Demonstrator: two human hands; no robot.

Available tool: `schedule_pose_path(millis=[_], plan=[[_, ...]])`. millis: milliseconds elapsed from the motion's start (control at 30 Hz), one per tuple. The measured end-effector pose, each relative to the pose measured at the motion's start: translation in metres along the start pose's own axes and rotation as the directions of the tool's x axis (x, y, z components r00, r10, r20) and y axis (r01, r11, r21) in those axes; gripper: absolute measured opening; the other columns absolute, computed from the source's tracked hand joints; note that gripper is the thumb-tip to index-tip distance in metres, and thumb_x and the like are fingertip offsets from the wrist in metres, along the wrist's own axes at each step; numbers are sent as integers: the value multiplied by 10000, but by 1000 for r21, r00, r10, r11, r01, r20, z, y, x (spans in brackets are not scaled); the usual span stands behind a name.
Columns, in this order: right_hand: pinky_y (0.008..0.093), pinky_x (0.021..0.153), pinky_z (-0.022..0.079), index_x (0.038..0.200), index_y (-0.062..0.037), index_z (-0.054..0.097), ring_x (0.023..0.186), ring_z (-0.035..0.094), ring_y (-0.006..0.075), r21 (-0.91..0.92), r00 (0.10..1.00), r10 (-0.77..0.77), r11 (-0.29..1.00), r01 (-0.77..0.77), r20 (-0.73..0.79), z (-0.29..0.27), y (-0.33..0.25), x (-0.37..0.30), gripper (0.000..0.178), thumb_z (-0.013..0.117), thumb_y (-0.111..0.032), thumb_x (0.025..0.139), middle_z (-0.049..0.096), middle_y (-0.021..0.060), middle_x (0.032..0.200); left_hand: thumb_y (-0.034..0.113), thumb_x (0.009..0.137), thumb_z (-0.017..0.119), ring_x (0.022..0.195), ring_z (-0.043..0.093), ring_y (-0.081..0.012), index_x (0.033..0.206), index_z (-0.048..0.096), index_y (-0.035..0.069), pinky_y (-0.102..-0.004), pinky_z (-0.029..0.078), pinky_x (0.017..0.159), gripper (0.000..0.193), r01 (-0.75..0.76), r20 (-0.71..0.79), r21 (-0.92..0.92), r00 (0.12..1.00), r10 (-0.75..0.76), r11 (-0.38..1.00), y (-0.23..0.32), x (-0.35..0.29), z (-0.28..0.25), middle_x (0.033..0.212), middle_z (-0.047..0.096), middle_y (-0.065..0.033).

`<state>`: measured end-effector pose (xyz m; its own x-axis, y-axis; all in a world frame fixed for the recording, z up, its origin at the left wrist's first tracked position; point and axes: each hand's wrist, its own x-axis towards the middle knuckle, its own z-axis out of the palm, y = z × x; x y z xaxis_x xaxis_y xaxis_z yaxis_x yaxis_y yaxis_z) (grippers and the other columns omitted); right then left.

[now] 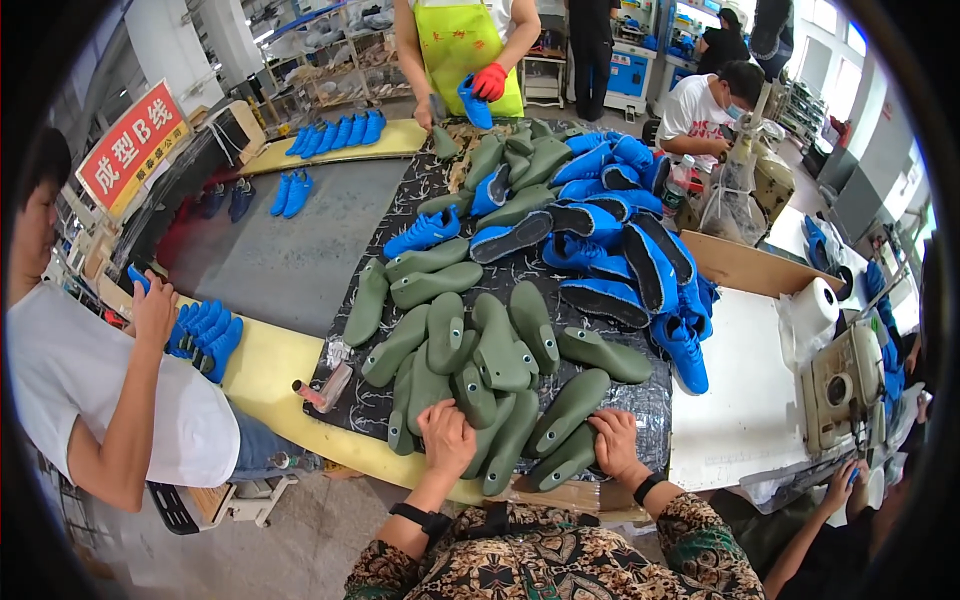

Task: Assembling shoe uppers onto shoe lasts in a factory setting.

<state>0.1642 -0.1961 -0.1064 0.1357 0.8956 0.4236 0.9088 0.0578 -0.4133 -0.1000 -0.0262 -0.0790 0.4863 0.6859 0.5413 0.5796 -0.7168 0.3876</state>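
Note:
A heap of dark green shoe lasts point(497, 352) covers the near part of a table with a black sheet. At the heap's near left, my left hand point(447, 437) has its fingers curled on the end of a last. On the near right, my right hand point(614, 440) bends its fingers over another green last point(566, 459); its thumb is partly hidden. The lasts lie between and beyond my hands, some crossing others. Behind them is a pile of blue shoes point(600, 230), several on their sides with dark undersides showing.
On the left, a person in white holds a blue shoe point(139, 278) near a row of blue shoes point(212, 338). Across the table, a person in a yellow-green apron point(455, 55) holds another. A pinkish tool point(322, 389) lies left; a white roll point(815, 303) stands right.

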Motion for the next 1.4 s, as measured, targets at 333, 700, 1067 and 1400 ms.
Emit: schedule_pose_path(millis=[333, 700, 1067, 1400], plan=[[442, 885, 351, 1021, -37, 586, 1023, 508, 294, -15, 1000, -9, 1000, 9, -5, -1, -3, 1, 314, 491, -130, 737, 569, 117, 1054, 41, 662, 562, 957, 563, -304, 729, 534, 4, -442, 341, 873, 81, -4, -31, 6, 1000, 4, 1000, -3, -3, 2, 809, 580, -123], [453, 890, 350, 1068, -57, 585, 1044, 492, 295, -27, 999, 43, 999, -43, 2, 1, 7, -10, 347, 514, -145, 740, 557, 122, 1098, 68, 678, 557, 985, 550, -309, 781, 563, 25, -462, 335, 871, 112, -38, 2, -5, 999, 38, 999, -6, -3, 9, 845, 574, -120], [433, 924, 325, 1057, -61, 575, 1074, 467, 271, -22, 999, 24, 999, -25, -34, 7, 14, -23, 277, 479, -156, 815, 534, 112, 1087, 194, 820, 560, 812, 581, -336, 672, 608, 5, -466, 413, 665, 245, -183, -37, 150, 981, 190, 972, -2, -2, 5, 773, 624, -176], [423, 916, 329, 1043, -62, 584, 1068, 468, 274, 2, 999, 21, 1000, -21, -48, 11, 11, -22, 271, 493, -166, 810, 540, 105, 1085, 303, 879, 525, 800, 569, -335, 667, 609, 11, -493, 411, 695, 371, -217, -70, 192, 970, 234, 957, -19, -8, 12, 773, 625, -165]])
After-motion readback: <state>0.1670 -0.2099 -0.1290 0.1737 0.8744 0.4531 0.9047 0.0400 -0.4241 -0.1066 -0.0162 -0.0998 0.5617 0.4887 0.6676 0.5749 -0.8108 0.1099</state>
